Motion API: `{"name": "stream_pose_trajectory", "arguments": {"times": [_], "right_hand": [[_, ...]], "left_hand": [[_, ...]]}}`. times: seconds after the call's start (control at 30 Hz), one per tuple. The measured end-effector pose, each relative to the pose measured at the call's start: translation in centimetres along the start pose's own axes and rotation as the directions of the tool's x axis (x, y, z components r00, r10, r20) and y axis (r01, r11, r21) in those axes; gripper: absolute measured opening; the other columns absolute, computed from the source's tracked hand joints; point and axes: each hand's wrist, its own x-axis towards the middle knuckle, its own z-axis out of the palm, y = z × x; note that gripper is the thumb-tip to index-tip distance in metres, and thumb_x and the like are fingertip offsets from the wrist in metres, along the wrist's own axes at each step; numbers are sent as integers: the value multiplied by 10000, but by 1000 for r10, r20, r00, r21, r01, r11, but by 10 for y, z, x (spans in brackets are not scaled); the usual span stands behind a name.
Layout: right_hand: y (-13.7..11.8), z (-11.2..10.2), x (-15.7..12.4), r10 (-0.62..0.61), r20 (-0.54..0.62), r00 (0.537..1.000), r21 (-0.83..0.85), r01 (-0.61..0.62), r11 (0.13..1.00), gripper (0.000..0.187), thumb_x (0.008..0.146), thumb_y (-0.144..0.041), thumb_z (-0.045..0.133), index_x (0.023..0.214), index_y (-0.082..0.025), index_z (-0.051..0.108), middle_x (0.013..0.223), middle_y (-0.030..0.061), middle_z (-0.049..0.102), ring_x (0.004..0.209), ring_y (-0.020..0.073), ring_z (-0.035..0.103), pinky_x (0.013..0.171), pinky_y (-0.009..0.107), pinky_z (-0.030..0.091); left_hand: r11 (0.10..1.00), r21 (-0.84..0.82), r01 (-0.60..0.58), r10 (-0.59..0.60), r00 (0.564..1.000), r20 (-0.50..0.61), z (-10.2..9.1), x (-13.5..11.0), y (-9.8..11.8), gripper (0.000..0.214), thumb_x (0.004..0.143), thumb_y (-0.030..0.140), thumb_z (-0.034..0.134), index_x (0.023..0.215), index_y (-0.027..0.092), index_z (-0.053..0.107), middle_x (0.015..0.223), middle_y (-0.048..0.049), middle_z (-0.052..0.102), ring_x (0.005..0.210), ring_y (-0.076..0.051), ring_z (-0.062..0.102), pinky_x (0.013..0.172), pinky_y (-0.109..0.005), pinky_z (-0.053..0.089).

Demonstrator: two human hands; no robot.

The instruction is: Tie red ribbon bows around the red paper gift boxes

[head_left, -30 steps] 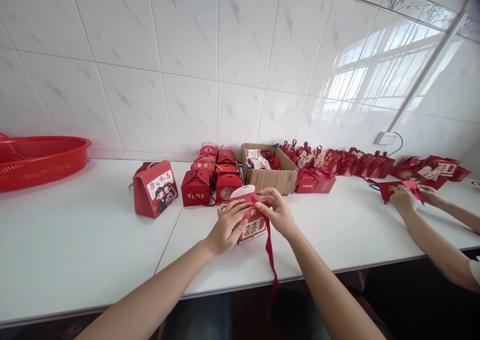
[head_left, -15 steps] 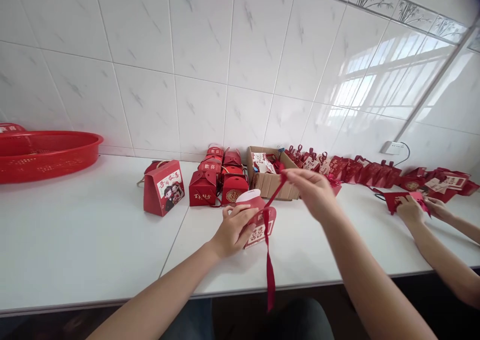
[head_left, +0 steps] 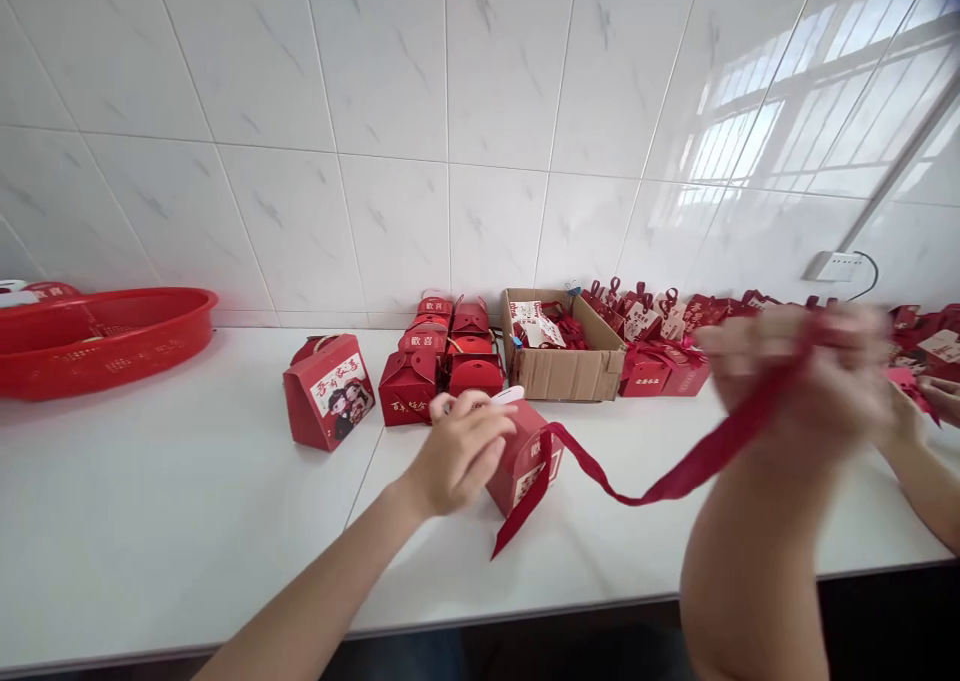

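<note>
White flat surface [head_left: 187, 521] runs along a tiled wall. Round red plastic basket [head_left: 105, 341] sits at the surface's far left edge. A long row of folded red paper boxes [head_left: 705, 321] lines the far edge toward the right.

Open brown cardboard box [head_left: 570, 376] stands mid-surface near the far edge, red and white bits inside. Just left of it is a cluster of closed red gift boxes [head_left: 442, 356]. Further left, apart, stands a red box with a cartoon couple label [head_left: 326, 391].

Small red paper gift box [head_left: 525, 456] sits tilted near the front edge, centre. Left hand [head_left: 457, 451] is curled over its top, gripping it.

Long red ribbon [head_left: 675, 476] runs from that box up and right to the right hand [head_left: 810, 381], with a short tail hanging toward the front edge. Right hand is raised and badly blurred; it looks closed on the ribbon's end.

Another person's hand [head_left: 941, 396] shows at the right edge, grip unreadable.
</note>
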Motion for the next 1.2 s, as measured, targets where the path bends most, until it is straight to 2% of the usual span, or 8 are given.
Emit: {"name": "stream_pose_trajectory", "arguments": {"times": [0.1, 0.17, 0.3, 0.4, 0.63, 0.93, 1.1, 1.2], "right_hand": [[45, 37, -16, 331, 103, 938, 277, -347, 896, 220, 712, -320, 754, 816, -265, 568, 639, -48, 542, 609, 112, 554, 608, 281, 442], [66, 59, -32, 501, 280, 819, 232, -564, 793, 229, 735, -299, 741, 791, -227, 531, 666, -45, 547, 634, 97, 543, 601, 238, 429], [80, 84, -60, 623, 538, 569, 143, -789, 597, 268, 767, -331, 713, 751, -195, 483, 657, -53, 515, 559, 65, 469, 524, 196, 370], [79, 88, -67, 671, 568, 476, 107, -851, 514, 316, 742, -347, 731, 736, -190, 457, 652, -47, 540, 569, 75, 509, 526, 197, 382], [79, 83, -64, 705, 605, 370, 9, -888, 459, 333, 720, -337, 750, 742, -187, 453, 666, -38, 590, 635, 96, 583, 595, 212, 449], [72, 85, -65, 702, 616, 356, -31, -880, 473, 303, 741, -311, 738, 731, -171, 469, 684, -50, 553, 584, 51, 509, 523, 166, 396], [72, 86, -65, 712, 627, 317, -81, -882, 464, 327, 704, -319, 768, 721, -172, 476, 662, -51, 559, 581, 57, 521, 529, 172, 401], [72, 86, -67, 706, 646, 291, -110, -879, 464, 330, 707, -342, 762, 720, -174, 478, 662, -44, 566, 592, 67, 533, 542, 183, 408]], "left_hand": [[974, 24, 225, -223, 973, -63, -2, 15, -14, 184, 914, 317, 420, 935, 215, 572, 985, -39, 690, 923, -218, 558, 826, -403, 281], [947, 41, 319, -317, 947, -55, 8, 20, -24, 209, 912, 368, 441, 907, 204, 571, 859, -24, 686, 780, -192, 562, 824, -394, 297], [923, 7, 384, -382, 920, -88, 27, 18, -29, 295, 933, 353, 397, 766, 203, 587, 651, 12, 645, 600, -152, 491, 769, -349, 324], [918, -79, 388, -395, 911, -116, 29, 14, -25, 291, 908, 345, 447, 682, 202, 563, 611, 35, 623, 573, -133, 455, 742, -319, 330], [957, -109, 270, -285, 946, -155, 24, 5, -14, 249, 891, 297, 473, 682, 194, 560, 601, 38, 601, 573, -123, 452, 753, -321, 344], [991, -96, 93, -111, 975, -195, 21, 1, -8, 194, 865, 212, 489, 674, 183, 515, 565, 47, 530, 528, -103, 411, 741, -332, 341], [950, -249, 187, -222, 967, -122, 20, 2, -4, 324, 900, 341, 471, 621, 177, 464, 568, 50, 526, 540, -102, 417, 766, -347, 304], [800, -479, 362, -388, 920, 48, 23, 3, -5, 453, 964, 423, 273, 592, 182, 363, 539, 45, 369, 529, -112, 337, 656, -317, 297]]}}
